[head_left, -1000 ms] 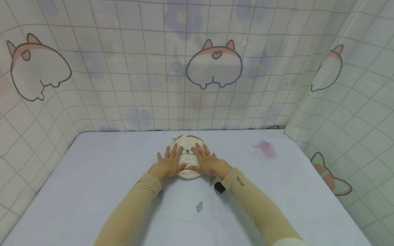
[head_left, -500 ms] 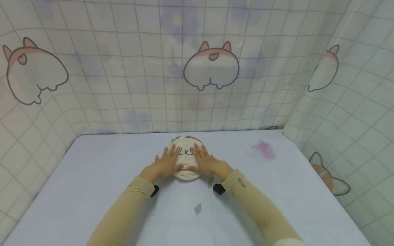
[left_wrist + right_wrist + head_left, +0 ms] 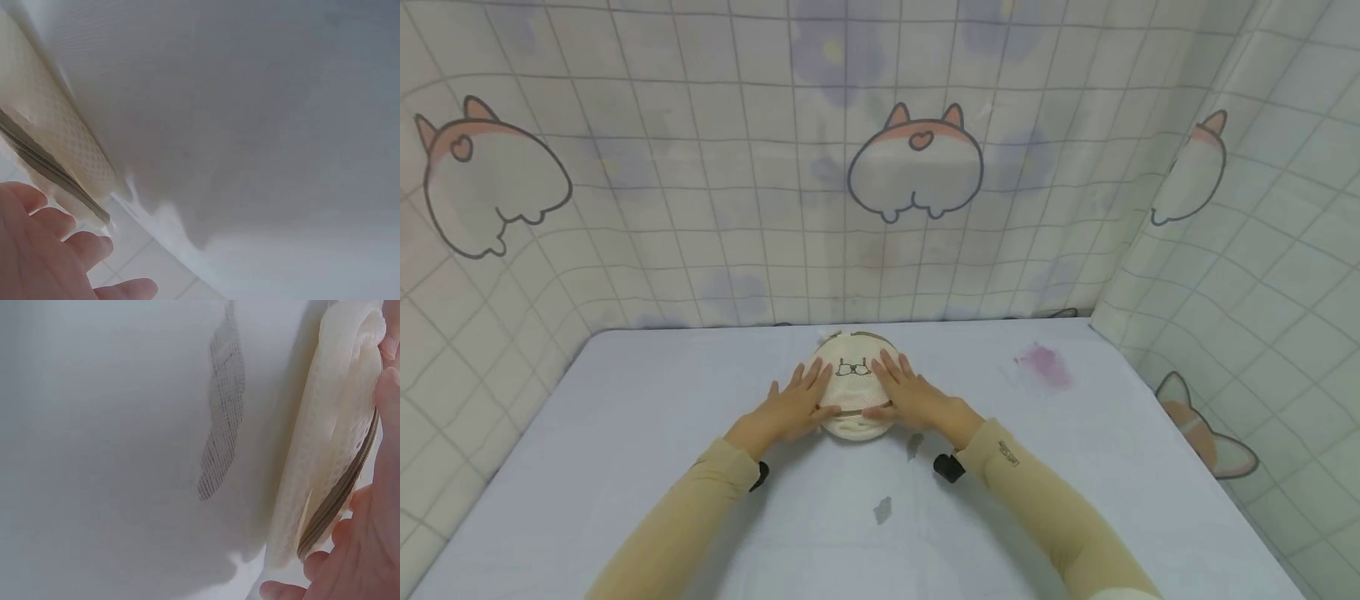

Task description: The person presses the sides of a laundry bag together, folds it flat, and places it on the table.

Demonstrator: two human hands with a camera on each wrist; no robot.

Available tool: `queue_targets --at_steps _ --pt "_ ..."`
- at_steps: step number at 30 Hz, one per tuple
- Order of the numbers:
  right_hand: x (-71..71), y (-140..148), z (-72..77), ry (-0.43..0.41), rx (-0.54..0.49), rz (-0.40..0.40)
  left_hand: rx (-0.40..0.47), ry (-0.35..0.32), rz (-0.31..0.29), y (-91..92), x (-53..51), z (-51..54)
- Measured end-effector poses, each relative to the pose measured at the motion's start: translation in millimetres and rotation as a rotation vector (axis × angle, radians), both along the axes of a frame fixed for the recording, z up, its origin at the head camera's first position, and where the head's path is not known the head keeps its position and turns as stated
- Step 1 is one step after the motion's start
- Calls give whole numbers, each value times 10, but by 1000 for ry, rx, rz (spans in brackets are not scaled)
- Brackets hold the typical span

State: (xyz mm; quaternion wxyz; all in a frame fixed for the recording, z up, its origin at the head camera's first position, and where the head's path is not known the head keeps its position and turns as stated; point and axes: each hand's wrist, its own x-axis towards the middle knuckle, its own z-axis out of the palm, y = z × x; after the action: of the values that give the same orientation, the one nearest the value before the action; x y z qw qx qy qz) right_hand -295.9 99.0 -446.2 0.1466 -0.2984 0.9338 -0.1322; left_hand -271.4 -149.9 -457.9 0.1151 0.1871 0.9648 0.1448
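A round, cream mesh laundry bag (image 3: 854, 390) with a printed pair of glasses lies near the table's far edge. My left hand (image 3: 792, 408) rests on its left side, fingers spread and nearly straight. On the opposite side, my right hand (image 3: 919, 402) touches the bag's edge the same way. In the left wrist view, the bag's brown zipper (image 3: 50, 165) runs just above the fingers of the left hand (image 3: 37, 253). Soft mesh folds bulge below the zipper (image 3: 337, 500) in the right wrist view, beside the right hand (image 3: 369, 540). Whatever the bag contains is hidden.
The table (image 3: 625, 450) has a pale cover with a pink stain (image 3: 1045, 365) at the right and a grey leaf-shaped mark (image 3: 883, 510) in front. Curtains with a grid and corgi print (image 3: 917, 171) stand behind and at both sides.
Both hands have drawn apart towards the bag's outer edges, the left one leftward and the right one slightly rightward. More of the bag's front and zipper now shows. The bag stays in place.
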Motion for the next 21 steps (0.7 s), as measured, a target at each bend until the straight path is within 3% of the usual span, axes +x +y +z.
queue_targets --at_steps 12,21 --pt "91 9 -29 37 51 14 50 5 -24 36 46 13" --pt "168 -19 -55 78 118 23 10 -18 -13 119 52 -18"
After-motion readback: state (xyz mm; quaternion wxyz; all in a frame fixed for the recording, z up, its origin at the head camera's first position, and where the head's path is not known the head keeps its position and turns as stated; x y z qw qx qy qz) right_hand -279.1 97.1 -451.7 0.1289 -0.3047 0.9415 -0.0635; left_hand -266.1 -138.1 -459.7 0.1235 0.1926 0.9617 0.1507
